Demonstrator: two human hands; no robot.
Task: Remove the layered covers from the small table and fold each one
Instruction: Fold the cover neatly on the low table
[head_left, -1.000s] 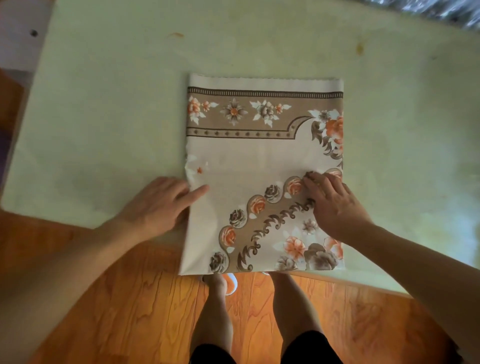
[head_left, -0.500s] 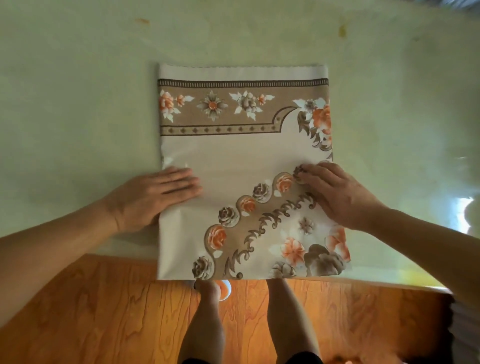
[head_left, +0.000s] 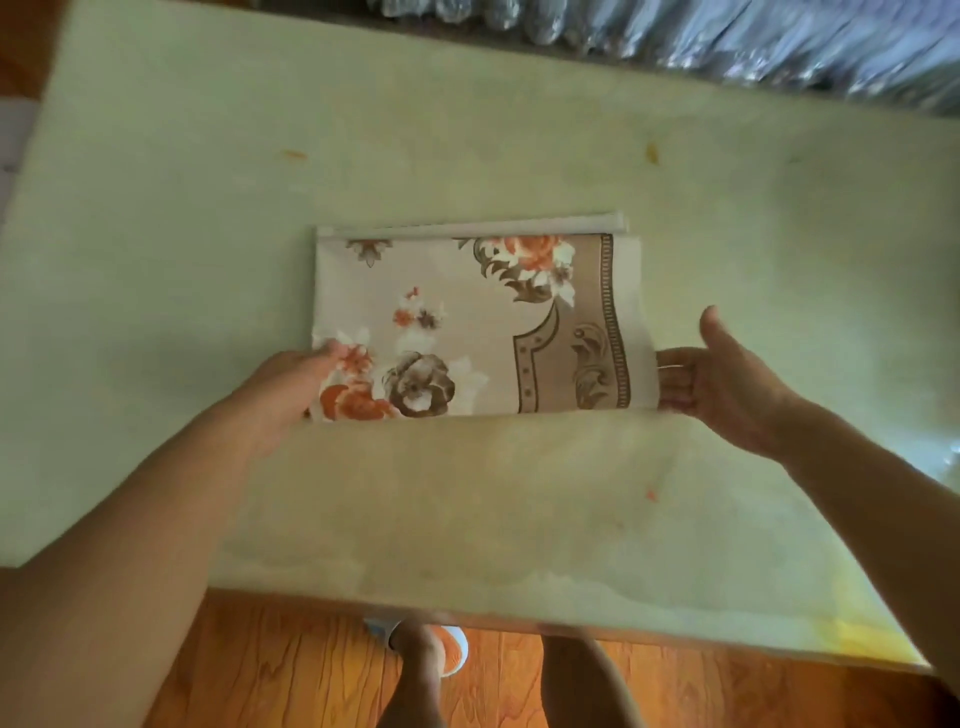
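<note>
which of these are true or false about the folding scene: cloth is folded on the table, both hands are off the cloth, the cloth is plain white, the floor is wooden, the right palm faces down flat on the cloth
1. The floral cover lies folded on the table. True.
2. Both hands are off the cover. False: the left hand is at its near left corner, fingers going under the edge, and the right hand has its fingers at the right edge.
3. The cover is plain white. False: it has orange and brown flowers and a brown border.
4. The floor is wooden. True.
5. The right palm lies flat on top of the cover. False: the hand is beside the right edge, palm turned toward the cover, thumb up.
</note>
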